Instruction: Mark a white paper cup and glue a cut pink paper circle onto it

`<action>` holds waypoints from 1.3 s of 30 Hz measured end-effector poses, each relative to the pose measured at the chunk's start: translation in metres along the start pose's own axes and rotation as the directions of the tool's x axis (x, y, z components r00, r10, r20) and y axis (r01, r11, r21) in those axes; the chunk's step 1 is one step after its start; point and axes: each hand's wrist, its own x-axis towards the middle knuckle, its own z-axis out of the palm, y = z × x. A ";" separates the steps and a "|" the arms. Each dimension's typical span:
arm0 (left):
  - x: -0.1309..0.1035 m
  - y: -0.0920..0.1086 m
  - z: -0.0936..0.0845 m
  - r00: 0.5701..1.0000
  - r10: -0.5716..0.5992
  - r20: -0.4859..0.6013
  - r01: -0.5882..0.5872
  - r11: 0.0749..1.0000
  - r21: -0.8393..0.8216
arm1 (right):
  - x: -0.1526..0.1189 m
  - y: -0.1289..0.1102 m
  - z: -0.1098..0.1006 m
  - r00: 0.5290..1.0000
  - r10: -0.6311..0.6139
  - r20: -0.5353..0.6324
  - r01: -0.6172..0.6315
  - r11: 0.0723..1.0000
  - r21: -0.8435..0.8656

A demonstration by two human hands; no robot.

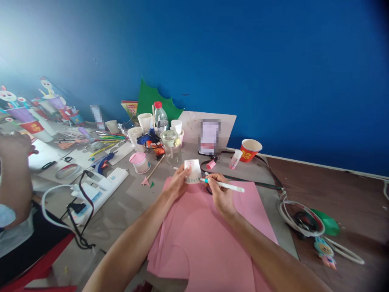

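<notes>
One small white paper-like item (194,174), red frame printed near its top, green marks near its bottom; held above pink paper sheets. Left hand (178,182): fingers closed on the item's left side, thumb over its face. Right hand (221,194): fingers closed around a slim white marker with a teal tip section (231,187), tip at the item's lower right edge; contact cannot be told.

Several large pink paper sheets (212,239), overlapping, on the grey tabletop (136,211) beneath both hands.

Beyond the hands: one upright phone-like object (209,137), pixelated, before a pale board (188,125) that leans on the blue wall (273,61). To its right, one small clear bottle with a white cap (235,159), just beside a red paper cup with yellow print (251,151), upright.

Left of these: one clear glass jar (173,152); one clear plastic bottle with a red cap (161,118); one tub with a pink top (140,163); one jagged green sheet (156,99), behind the bottle.

Farther left: one white power strip (105,194) with plugs inserted; one blue glue gun (102,162); one pair of dark-handled scissors (56,162); one other person's arm (15,170) at the edge of view.

Far right: one coiled white cable (285,217).
</notes>
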 end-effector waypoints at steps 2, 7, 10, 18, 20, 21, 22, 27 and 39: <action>0.000 0.000 0.001 1.000 0.001 0.012 -0.001 1.000 0.008 | 0.000 0.000 0.000 1.000 0.007 0.002 -0.007 1.000 0.008; 0.000 0.000 0.001 1.000 0.008 -0.004 -0.008 1.000 0.001 | 0.000 0.000 0.000 1.000 0.010 -0.006 -0.010 1.000 0.005; 0.000 -0.001 0.000 1.000 0.004 -0.026 -0.005 1.000 -0.007 | 0.000 0.001 -0.001 1.000 0.020 -0.006 -0.020 1.000 0.006; 0.000 0.000 -0.001 1.000 0.002 -0.003 -0.002 1.000 -0.026 | 0.000 0.001 0.000 1.000 0.023 0.002 -0.023 0.999 0.025; 0.000 0.000 -0.001 1.000 0.000 -0.002 0.000 1.000 -0.027 | 0.000 -0.001 0.000 1.000 0.021 0.009 -0.021 0.999 0.033; 0.000 0.000 -0.001 1.000 0.000 -0.002 0.000 1.000 -0.029 | -0.001 -0.002 0.000 1.000 0.020 0.012 -0.020 0.999 0.037; 0.000 0.000 -0.001 1.000 -0.001 -0.001 0.001 1.000 -0.030 | -0.001 -0.002 0.000 1.000 0.018 0.013 -0.019 0.999 0.040; 0.000 0.000 0.000 1.000 0.000 0.008 0.000 0.999 -0.032 | 0.000 -0.001 0.000 1.000 0.020 0.011 -0.021 0.997 0.069; 0.001 -0.002 -0.002 1.000 0.011 0.025 -0.009 0.998 -0.055 | 0.000 -0.003 0.001 1.000 -0.003 0.017 0.003 0.999 0.036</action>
